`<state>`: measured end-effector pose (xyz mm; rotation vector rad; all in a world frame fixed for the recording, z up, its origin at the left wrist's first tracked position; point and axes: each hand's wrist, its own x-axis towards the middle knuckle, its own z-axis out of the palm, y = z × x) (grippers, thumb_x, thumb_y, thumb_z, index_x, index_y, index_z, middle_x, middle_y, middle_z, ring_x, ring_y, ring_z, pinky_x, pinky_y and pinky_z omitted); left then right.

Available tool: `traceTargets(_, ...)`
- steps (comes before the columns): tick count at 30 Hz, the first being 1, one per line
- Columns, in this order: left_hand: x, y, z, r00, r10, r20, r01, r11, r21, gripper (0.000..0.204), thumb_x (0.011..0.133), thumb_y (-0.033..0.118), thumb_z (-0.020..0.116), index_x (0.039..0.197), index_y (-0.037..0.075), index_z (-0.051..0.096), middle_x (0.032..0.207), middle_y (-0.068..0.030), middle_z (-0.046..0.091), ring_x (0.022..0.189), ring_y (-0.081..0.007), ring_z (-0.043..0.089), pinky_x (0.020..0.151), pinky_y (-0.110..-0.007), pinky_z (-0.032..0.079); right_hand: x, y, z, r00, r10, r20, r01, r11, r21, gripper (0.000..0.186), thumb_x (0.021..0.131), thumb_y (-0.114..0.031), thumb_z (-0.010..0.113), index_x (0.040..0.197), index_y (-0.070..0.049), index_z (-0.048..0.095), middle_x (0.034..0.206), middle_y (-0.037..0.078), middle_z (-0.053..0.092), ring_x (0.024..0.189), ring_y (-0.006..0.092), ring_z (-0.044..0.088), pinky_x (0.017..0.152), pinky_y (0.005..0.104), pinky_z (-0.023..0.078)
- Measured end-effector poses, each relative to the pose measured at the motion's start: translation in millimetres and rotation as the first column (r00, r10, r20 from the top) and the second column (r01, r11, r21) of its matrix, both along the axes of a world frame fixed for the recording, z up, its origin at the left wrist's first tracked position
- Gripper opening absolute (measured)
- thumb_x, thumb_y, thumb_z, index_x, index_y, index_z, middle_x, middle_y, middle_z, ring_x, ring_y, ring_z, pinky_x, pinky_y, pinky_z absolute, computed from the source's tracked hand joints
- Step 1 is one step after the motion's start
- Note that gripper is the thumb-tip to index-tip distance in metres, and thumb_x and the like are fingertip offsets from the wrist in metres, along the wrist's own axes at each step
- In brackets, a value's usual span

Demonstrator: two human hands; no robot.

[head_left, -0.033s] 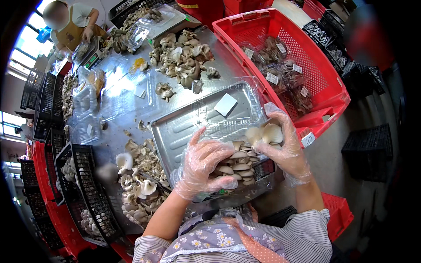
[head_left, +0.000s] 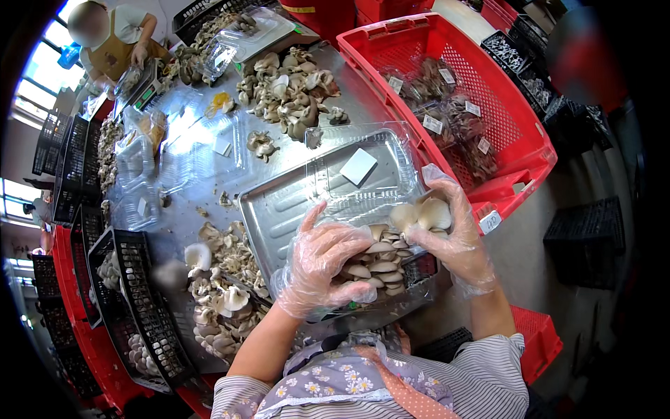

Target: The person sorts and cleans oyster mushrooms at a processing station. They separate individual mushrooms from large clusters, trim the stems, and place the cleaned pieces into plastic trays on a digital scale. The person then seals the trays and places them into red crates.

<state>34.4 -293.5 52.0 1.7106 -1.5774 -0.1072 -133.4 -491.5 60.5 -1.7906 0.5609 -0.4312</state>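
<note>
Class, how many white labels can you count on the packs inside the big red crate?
5: the topmost label, the leftmost label, the lowest label, and, midway down, a left label and a right label. Others may be hidden.

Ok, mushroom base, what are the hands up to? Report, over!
Left hand cupped at left edge of packed mushrooms. Right hand gripping pale mushrooms. Clear lid open beyond, over metal tray.

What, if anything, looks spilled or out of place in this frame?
Small mushroom scraps lie strewn on the metal table, and a mushroom cluster sits apart from the large mushroom heap. Both look like strays, lying outside the piles.
</note>
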Motion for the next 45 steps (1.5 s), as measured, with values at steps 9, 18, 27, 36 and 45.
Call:
traceTargets(9,12.0,-25.6,43.7,0.989,-0.145,-0.026,0.143,0.904,0.403,0.073,0.078,0.066,0.066,0.119,0.006,0.063,0.096,-0.0152,0.066,0.091,-0.034,0.063,0.094,-0.045,0.043,-29.6,38.1,-26.7,0.928,-0.348,0.134,0.286,0.894,0.346,0.073,0.081,-0.006,0.077,0.141,-0.004,0.036,0.128,0.01,0.046,0.118,0.0189,0.048,0.105,0.0352,0.04)
traceTargets(18,-26.9,-54.0,39.4,0.951,-0.169,0.26,-0.026,0.793,0.609,0.074,0.071,0.064,0.073,0.115,0.005,0.063,0.101,-0.0176,0.059,0.103,-0.0358,0.057,0.088,-0.048,0.047,-29.8,75.1,-23.0,0.781,-0.57,0.255,0.373,0.753,0.543,0.067,0.088,0.001,0.068,0.144,-0.005,0.032,0.129,0.009,0.043,0.116,0.0173,0.047,0.103,0.0336,0.043)
traceTargets(27,-20.7,-62.2,51.4,0.954,-0.282,0.102,0.151,0.746,0.649,0.061,0.072,0.06,0.076,0.094,0.003,0.064,0.097,-0.0165,0.061,0.089,-0.0372,0.06,0.08,-0.047,0.049,-27.8,75.1,-30.0,0.768,-0.598,0.227,0.396,0.723,0.566,0.071,0.085,0.001,0.07,0.145,-0.004,0.032,0.128,0.01,0.044,0.116,0.0183,0.045,0.104,0.0351,0.039)
traceTargets(36,-18.4,-77.8,53.2,0.978,-0.208,0.009,0.147,0.719,0.679,0.07,0.073,0.062,0.075,0.101,-0.001,0.06,0.088,-0.022,0.062,0.088,-0.041,0.062,0.078,-0.049,0.051,-16.7,53.6,-26.5,0.823,-0.522,0.222,0.44,0.835,0.331,0.074,0.08,0.003,0.073,0.143,-0.002,0.034,0.13,0.011,0.043,0.116,0.0192,0.046,0.104,0.0355,0.04)
traceTargets(45,-12.0,-73.7,40.7,0.96,-0.279,0.025,0.193,0.721,0.666,0.068,0.075,0.063,0.073,0.091,-0.002,0.063,0.091,-0.0198,0.064,0.088,-0.0386,0.061,0.08,-0.049,0.05,-13.7,41.7,-24.3,0.932,-0.347,0.107,0.342,0.937,0.065,0.077,0.075,-0.001,0.079,0.139,-0.001,0.036,0.131,0.012,0.043,0.117,0.0195,0.048,0.102,0.035,0.043)
